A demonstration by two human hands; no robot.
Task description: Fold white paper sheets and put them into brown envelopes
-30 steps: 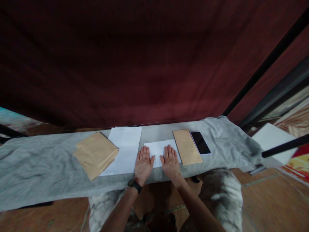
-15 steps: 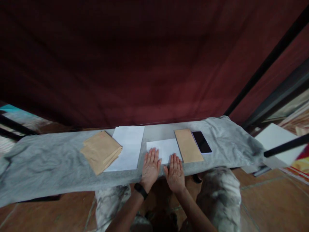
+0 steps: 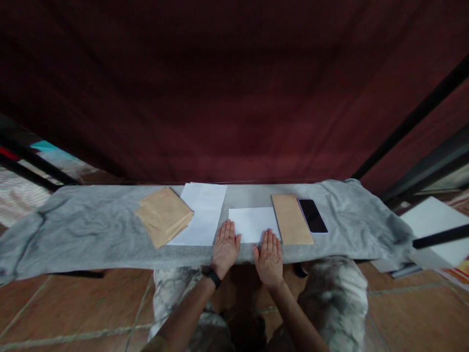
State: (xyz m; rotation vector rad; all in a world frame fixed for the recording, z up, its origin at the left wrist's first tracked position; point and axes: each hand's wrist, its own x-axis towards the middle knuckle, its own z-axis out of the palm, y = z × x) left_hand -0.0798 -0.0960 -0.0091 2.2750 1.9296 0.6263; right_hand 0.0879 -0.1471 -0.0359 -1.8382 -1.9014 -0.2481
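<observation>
The small white paper (image 3: 253,222) lies close to the table's (image 3: 249,191) near edge, just ahead of both hands. The left hand (image 3: 224,248) is flat, fingers straight and side by side, thumb held out, its fingertips at the paper's left near corner. The right hand (image 3: 269,260) has the same shape, its fingertips over the near edge toward the right corner; neither grasps anything. One brown envelope (image 3: 292,220) lies right beside the paper; larger white sheets (image 3: 205,208) lie to its left, reaching toward the table's far edge.
</observation>
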